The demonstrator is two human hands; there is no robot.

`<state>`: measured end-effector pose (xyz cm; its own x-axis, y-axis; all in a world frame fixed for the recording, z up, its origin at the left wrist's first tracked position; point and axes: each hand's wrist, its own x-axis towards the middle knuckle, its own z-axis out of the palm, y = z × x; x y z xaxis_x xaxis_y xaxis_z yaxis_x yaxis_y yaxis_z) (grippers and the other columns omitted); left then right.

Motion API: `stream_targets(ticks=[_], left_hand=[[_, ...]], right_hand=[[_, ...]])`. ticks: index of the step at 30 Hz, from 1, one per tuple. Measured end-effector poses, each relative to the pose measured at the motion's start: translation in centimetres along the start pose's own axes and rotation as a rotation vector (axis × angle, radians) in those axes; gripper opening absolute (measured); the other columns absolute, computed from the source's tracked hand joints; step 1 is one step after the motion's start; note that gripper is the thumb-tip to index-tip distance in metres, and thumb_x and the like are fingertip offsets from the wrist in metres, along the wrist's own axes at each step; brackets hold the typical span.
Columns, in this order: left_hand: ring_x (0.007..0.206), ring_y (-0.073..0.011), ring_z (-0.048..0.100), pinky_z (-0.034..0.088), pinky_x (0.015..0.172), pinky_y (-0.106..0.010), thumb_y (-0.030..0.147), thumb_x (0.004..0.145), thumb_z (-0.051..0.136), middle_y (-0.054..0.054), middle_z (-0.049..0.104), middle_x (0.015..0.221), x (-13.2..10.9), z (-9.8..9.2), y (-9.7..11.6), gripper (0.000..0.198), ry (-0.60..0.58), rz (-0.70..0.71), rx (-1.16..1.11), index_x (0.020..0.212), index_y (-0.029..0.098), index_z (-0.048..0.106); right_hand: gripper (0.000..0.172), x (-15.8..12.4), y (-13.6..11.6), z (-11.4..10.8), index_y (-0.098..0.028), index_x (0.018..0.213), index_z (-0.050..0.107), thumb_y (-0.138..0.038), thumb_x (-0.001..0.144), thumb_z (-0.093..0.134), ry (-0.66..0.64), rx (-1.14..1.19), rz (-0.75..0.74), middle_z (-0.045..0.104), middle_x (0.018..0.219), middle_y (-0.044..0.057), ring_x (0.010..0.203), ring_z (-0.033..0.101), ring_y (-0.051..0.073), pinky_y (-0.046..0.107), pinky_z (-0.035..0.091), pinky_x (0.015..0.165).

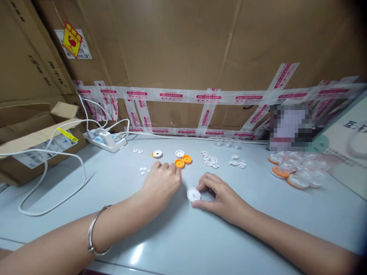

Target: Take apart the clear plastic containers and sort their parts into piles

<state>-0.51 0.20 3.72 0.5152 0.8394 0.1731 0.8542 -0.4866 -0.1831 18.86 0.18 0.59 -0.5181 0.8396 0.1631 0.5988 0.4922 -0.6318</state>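
Note:
My right hand [219, 193] pinches a small white round plastic piece [194, 195] by its edge, between thumb and fingers, low over the table. My left hand [163, 182], with a bangle [92, 233] on its forearm, is closed with the knuckles up; its fingertips and anything in them are hidden. Just beyond that hand lie an orange round piece [179, 164], a second orange one [187, 159] and a white round one [179, 154]. An orange-and-white round piece [157, 154] sits further left. Tiny white discs [142, 173] are scattered left of the left hand.
Small white cut-out parts [210, 161] and clear caps [227, 143] lie beyond my right hand. A pile of assembled round pieces [298, 170] is at right. At left are a power strip [99, 142], a looping white cable [83, 179] and a cardboard box [31, 147]. Taped cardboard [177, 46] backs the table.

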Motion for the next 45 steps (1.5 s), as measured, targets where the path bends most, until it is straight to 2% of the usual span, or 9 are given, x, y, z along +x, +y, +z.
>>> stream_targets(ticks=[2, 4, 9, 15, 23, 33, 38, 41, 45], left_hand=[[0.072, -0.0193, 0.057, 0.036, 0.063, -0.03, 0.014, 0.084, 0.044, -0.006, 0.06, 0.076, 0.0, 0.4, 0.5, 0.015, 0.045, 0.156, -0.127, 0.08, 0.014, 0.058], [0.077, -0.0178, 0.056, 0.038, 0.067, -0.029, 0.021, 0.087, 0.044, -0.004, 0.06, 0.08, 0.2, 0.8, 0.9, 0.015, 0.066, 0.241, -0.298, 0.084, 0.017, 0.058], [0.081, -0.0142, 0.056, 0.039, 0.071, -0.025, 0.028, 0.082, 0.055, -0.001, 0.061, 0.084, 0.6, 1.4, 0.9, 0.012, 0.023, 0.261, -0.606, 0.088, 0.018, 0.057], [0.079, -0.0154, 0.057, 0.035, 0.067, -0.027, 0.027, 0.077, 0.061, 0.001, 0.061, 0.081, 0.6, 1.5, 0.8, 0.012, 0.015, 0.241, -0.541, 0.084, 0.019, 0.057], [0.073, -0.0131, 0.056, 0.031, 0.063, -0.026, 0.027, 0.08, 0.057, 0.002, 0.059, 0.076, 0.6, 1.2, 1.3, 0.009, 0.034, 0.266, -0.429, 0.078, 0.019, 0.061], [0.065, -0.0131, 0.051, 0.027, 0.065, -0.03, 0.024, 0.084, 0.048, 0.001, 0.057, 0.064, 0.3, 2.3, 1.7, 0.023, 0.278, 0.415, -0.241, 0.065, 0.018, 0.06], [0.062, -0.0125, 0.05, 0.027, 0.067, -0.031, 0.024, 0.085, 0.046, 0.001, 0.056, 0.059, 0.6, 2.8, 1.4, 0.026, 0.331, 0.471, -0.183, 0.063, 0.016, 0.057], [0.062, -0.0119, 0.05, 0.028, 0.066, -0.029, 0.024, 0.083, 0.047, 0.001, 0.057, 0.059, 0.7, 2.8, 1.5, 0.023, 0.33, 0.436, -0.221, 0.064, 0.016, 0.057], [0.066, -0.0106, 0.055, 0.031, 0.063, -0.026, 0.022, 0.078, 0.053, 0.003, 0.06, 0.065, 0.8, 2.0, 1.2, 0.009, 0.249, 0.342, -0.442, 0.073, 0.018, 0.059]], right_hand=[[0.026, 0.1, 0.1, 0.0, -0.02, 0.075, 0.05, -0.038, 0.068, 0.068, 0.003, 0.006, -0.013, 0.053, 0.083, 0.001, 0.081, 0.05, 0.017, 0.031, 0.04, 0.074], [0.026, 0.1, 0.1, 0.1, -0.02, 0.073, 0.05, -0.037, 0.067, 0.069, 0.008, 0.008, -0.021, 0.053, 0.081, 0.001, 0.08, 0.05, 0.017, 0.031, 0.04, 0.074], [0.03, 0.2, 0.0, 0.1, -0.02, 0.071, 0.05, -0.039, 0.064, 0.072, 0.007, 0.004, -0.02, 0.053, 0.079, 0.0, 0.08, 0.051, 0.017, 0.031, 0.04, 0.073], [0.031, 0.1, 0.1, 0.2, -0.019, 0.07, 0.051, -0.039, 0.062, 0.073, 0.015, 0.009, -0.03, 0.054, 0.079, -0.001, 0.08, 0.05, 0.016, 0.03, 0.039, 0.074], [0.031, 0.4, 0.3, 0.5, -0.019, 0.068, 0.049, -0.035, 0.061, 0.075, 0.02, 0.035, -0.031, 0.054, 0.077, -0.001, 0.078, 0.05, 0.016, 0.03, 0.039, 0.073], [0.024, 0.2, 0.3, 0.5, -0.018, 0.068, 0.048, -0.018, 0.063, 0.072, 0.029, 0.019, -0.049, 0.053, 0.076, -0.001, 0.075, 0.049, 0.015, 0.028, 0.039, 0.07], [0.021, 0.3, 0.3, 0.4, -0.018, 0.068, 0.049, -0.019, 0.064, 0.07, 0.017, 0.025, -0.044, 0.054, 0.076, 0.0, 0.076, 0.049, 0.015, 0.029, 0.039, 0.071], [0.021, 0.3, 0.1, 0.3, -0.018, 0.068, 0.05, -0.022, 0.064, 0.071, 0.016, 0.036, -0.032, 0.054, 0.076, 0.0, 0.076, 0.05, 0.015, 0.028, 0.039, 0.071], [0.023, 0.2, 0.0, 0.2, -0.018, 0.067, 0.052, -0.026, 0.063, 0.073, 0.006, 0.051, -0.013, 0.054, 0.075, -0.001, 0.076, 0.051, 0.015, 0.028, 0.039, 0.07]])
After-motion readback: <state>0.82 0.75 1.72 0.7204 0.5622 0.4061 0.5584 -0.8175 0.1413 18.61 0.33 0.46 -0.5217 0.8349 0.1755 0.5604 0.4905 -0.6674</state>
